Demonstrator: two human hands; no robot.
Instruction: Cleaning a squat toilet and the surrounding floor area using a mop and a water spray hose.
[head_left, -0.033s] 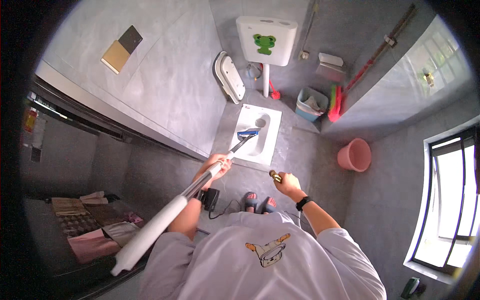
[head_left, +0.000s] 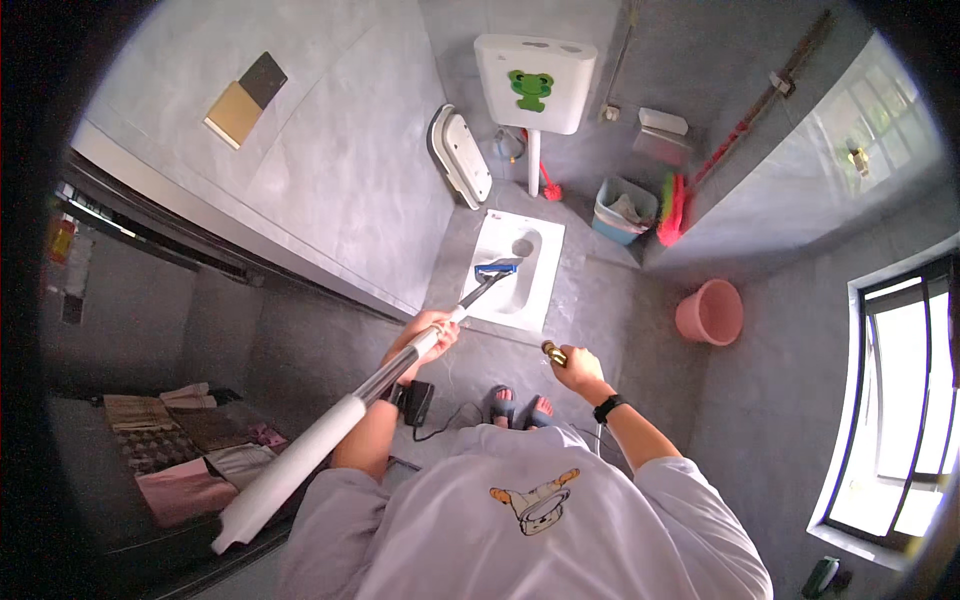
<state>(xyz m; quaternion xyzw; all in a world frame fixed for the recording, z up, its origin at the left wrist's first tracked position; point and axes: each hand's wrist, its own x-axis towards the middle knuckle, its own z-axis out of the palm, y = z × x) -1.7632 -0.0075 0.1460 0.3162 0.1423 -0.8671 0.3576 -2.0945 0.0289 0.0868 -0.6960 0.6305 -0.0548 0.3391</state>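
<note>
My left hand [head_left: 433,335] is closed around a long-handled brush [head_left: 385,378] with a white and silver pole. Its thick white end slants toward me at the lower left. The blue brush head [head_left: 496,270] is inside the bowl of a white squat toilet [head_left: 545,262] set in the floor. In my right hand [head_left: 577,368] is a brass hose nozzle [head_left: 553,352], pointing toward the toilet's near edge. No water spray can be made out. A thin white hose shows below my right wrist, beside the black watch [head_left: 607,406].
A black box with a cable [head_left: 423,402] shows beside my left forearm. Beyond the toilet are a white cistern [head_left: 560,85], a red toilet brush [head_left: 552,190] and a light blue bin [head_left: 615,222]. A pink bucket [head_left: 710,312] stands right, a doorway with mats [head_left: 185,490] left.
The white rear end of the brush pole has shifted slightly left and down. The brush head stays in the bowl, and my right hand keeps the nozzle nearly in place.
</note>
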